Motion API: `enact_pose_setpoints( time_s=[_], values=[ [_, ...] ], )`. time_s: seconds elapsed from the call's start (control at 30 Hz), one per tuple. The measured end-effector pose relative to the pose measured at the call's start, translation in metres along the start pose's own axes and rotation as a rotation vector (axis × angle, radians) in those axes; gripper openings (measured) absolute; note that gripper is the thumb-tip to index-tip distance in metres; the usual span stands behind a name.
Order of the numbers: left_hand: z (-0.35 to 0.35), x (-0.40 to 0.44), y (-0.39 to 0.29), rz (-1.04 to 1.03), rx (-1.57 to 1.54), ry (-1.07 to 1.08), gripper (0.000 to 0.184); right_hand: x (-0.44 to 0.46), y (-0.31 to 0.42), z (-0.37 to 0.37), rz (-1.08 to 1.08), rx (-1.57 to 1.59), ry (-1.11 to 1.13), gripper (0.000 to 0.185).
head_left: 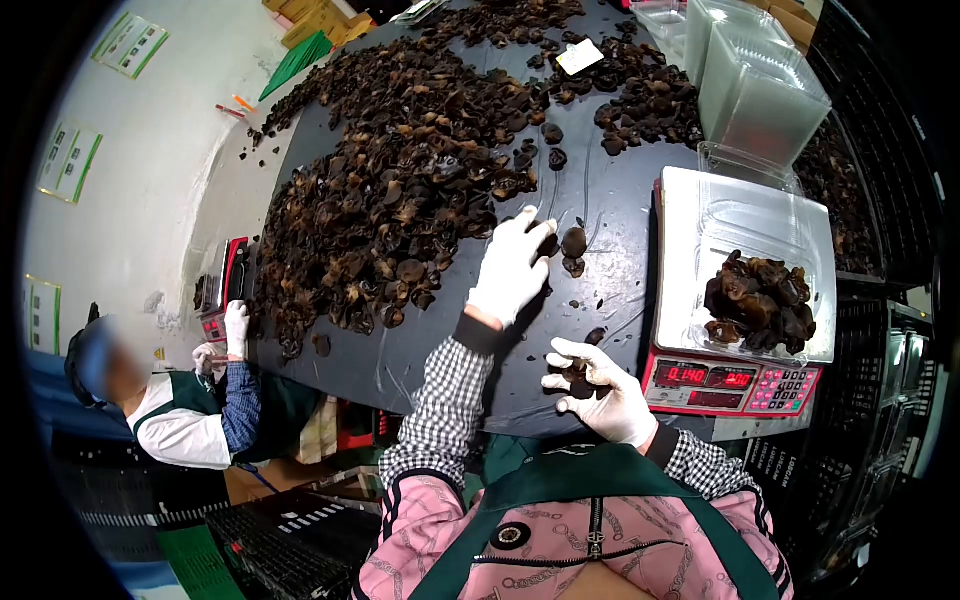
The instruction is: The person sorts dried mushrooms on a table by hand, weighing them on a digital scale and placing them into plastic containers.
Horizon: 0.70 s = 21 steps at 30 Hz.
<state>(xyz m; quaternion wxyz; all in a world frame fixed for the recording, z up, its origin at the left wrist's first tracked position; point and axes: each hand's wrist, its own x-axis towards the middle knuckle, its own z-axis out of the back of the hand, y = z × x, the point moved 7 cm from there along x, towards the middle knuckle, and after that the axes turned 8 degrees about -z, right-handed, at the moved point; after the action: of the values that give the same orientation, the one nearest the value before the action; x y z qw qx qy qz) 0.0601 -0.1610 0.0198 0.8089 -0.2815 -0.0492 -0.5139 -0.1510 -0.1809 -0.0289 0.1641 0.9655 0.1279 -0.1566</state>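
Observation:
My left hand, in a white glove, reaches over the dark table beside the large heap of brown-black fungus pieces. Its fingertips are at a dark piece. Lower right, my right hand, also gloved, is curled around a few dark pieces. To its right, a red and white scale with a lit red display bears an open clear plastic container with a clump of fungus in it. Loose pieces lie between my left hand and the scale.
Stacked clear containers stand behind the scale. A white label lies among the fungus at the back. At the left, a co-worker in white gloves is beside another red scale. Black crates stand at the right.

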Motion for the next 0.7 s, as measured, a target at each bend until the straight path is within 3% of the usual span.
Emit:
enact_pose_setpoints(
  time_s=[0.13, 0.2, 0.23, 0.37, 0.47, 0.57, 0.6, 0.7],
  values=[
    [-0.031, 0.005, 0.023, -0.071, 0.051, 0.034, 0.038, -0.003, -0.002, 0.014, 0.012, -0.035, -0.099, 0.028],
    [-0.03, 0.0, 0.029, 0.011, 0.038, 0.031, 0.032, -0.003, -0.002, 0.016, 0.004, -0.089, -0.109, 0.028],
    [-0.018, 0.001, 0.022, -0.044, 0.117, -0.101, 0.025, -0.003, -0.003, 0.016, -0.015, -0.116, -0.122, 0.028],
    [-0.008, 0.0, 0.032, -0.062, 0.267, -0.222, 0.032, -0.003, -0.009, 0.012, -0.074, -0.187, -0.086, 0.028],
    [-0.028, -0.004, 0.055, -0.122, 0.191, -0.178, 0.033, -0.002, -0.012, 0.009, -0.099, -0.199, -0.033, 0.028],
    [-0.025, -0.001, 0.048, 0.028, -0.012, -0.108, 0.026, -0.005, -0.011, 0.011, -0.091, -0.22, -0.035, 0.028],
    [-0.019, 0.005, 0.028, -0.011, -0.054, -0.169, 0.027, -0.005, -0.011, 0.012, -0.084, -0.232, -0.038, 0.029],
    [-0.03, 0.008, -0.019, -0.103, -0.081, -0.023, 0.046, -0.006, -0.014, 0.013, -0.099, -0.224, -0.031, 0.028]
  ],
)
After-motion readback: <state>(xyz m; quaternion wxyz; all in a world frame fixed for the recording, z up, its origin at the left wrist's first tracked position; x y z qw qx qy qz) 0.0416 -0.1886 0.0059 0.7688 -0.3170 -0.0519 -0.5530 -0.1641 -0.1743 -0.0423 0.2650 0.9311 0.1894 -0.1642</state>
